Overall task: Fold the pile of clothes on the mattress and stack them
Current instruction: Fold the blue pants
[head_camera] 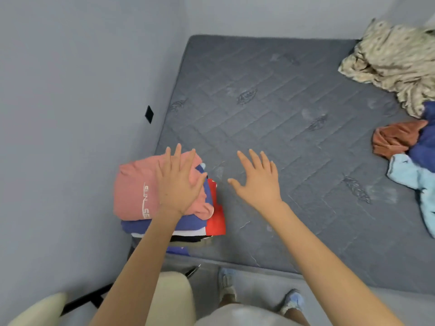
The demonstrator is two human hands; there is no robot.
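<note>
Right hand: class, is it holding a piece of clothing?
No, the right hand is spread open above the grey mattress, with nothing in its fingers.

Cream chair (174,297), black wall plate (149,114).

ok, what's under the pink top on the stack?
A blue garment, then a red one sticking out right, then white and black edges. Their rest is covered, so the count is unclear. The left hand lies flat on the pink top.

We see folded stack (211,222), pink top (134,187) uppermost, at mattress (270,114) near-left corner; unfolded pile (421,142) crumpled along right edge.
</note>
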